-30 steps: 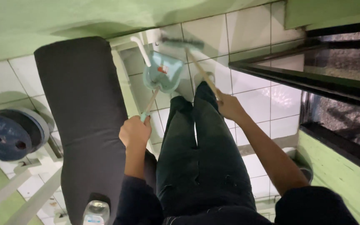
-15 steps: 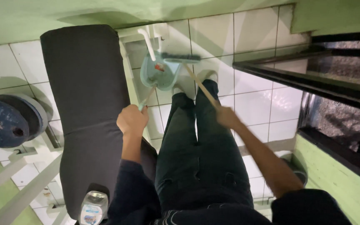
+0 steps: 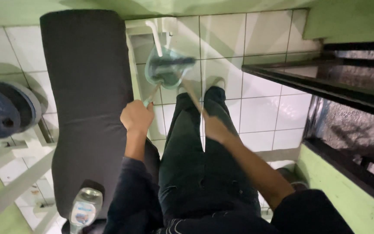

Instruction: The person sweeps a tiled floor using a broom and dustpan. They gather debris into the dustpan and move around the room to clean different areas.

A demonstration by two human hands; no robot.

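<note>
I look down at my own dark trousers and pale shoes on a white tiled floor (image 3: 260, 108). My left hand (image 3: 137, 116) is closed around the thin handle of a teal dustpan (image 3: 161, 71) held just above the floor ahead of my feet. My right hand (image 3: 215, 129) grips a wooden broom handle (image 3: 192, 96) that slants down to the dustpan. The dark brush head (image 3: 176, 64) lies across the pan's mouth, blurred by motion. Both hands are apart, one on each tool.
A long black padded bench (image 3: 87, 99) runs along my left. Blue weight plates (image 3: 3, 110) on a white frame sit at far left. A clear plastic bottle (image 3: 84, 208) stands near the bench's close end. Dark metal bars (image 3: 325, 86) and a green ledge (image 3: 343, 186) lie to the right.
The brush head has swung from the floor at right into the dustpan's mouth. My right hand shifted slightly left and down the handle; the view tilted down.
</note>
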